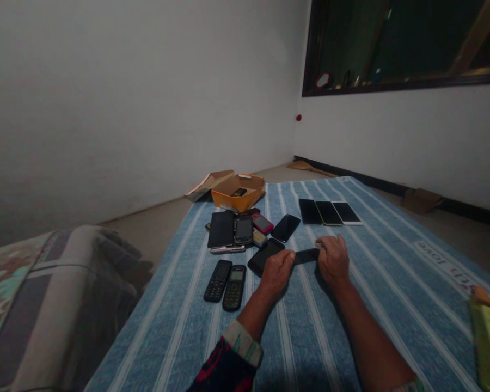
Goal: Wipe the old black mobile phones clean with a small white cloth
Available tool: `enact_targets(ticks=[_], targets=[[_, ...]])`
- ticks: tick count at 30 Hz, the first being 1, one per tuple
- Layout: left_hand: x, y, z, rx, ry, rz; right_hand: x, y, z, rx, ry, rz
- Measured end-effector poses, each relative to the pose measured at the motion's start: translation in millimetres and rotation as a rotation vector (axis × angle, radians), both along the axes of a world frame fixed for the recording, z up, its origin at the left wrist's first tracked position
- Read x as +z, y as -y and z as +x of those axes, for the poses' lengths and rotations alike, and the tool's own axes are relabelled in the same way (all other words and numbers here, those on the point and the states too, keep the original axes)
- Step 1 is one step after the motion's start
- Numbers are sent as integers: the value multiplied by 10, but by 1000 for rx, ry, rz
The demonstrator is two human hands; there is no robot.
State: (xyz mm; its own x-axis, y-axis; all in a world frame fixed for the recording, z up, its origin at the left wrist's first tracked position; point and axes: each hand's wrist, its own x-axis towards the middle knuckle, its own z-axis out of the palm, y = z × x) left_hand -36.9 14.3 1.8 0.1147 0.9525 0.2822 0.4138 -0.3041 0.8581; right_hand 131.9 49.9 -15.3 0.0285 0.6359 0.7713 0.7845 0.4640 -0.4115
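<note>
Between my two hands a dark phone is held by its ends, above the striped blue cloth. My left hand grips one end, my right hand the other, with fingers closed. Just beyond my left hand lies a dark tablet-like phone, partly hidden by the hand. Past it is a black smartphone. Two keypad phones lie side by side at the left. A pile of phones sits behind them. Three phones form a row at the back right.
An open orange box with a small phone inside stands at the cloth's far left. A yellow-green package lies at the right edge. At left is a covered piece of furniture. White walls and a dark window are behind.
</note>
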Motion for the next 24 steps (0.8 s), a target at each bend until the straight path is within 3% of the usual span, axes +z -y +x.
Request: enact_targets(ticks=[12, 16, 24], targets=[[3, -5, 57, 1, 102, -3, 47, 182, -420, 193, 99, 0], [-12, -7, 46, 9, 77, 13, 67, 170, -351, 211, 108, -30], [-29, -8, 39, 37, 39, 30, 23, 54, -91, 94, 57, 6]])
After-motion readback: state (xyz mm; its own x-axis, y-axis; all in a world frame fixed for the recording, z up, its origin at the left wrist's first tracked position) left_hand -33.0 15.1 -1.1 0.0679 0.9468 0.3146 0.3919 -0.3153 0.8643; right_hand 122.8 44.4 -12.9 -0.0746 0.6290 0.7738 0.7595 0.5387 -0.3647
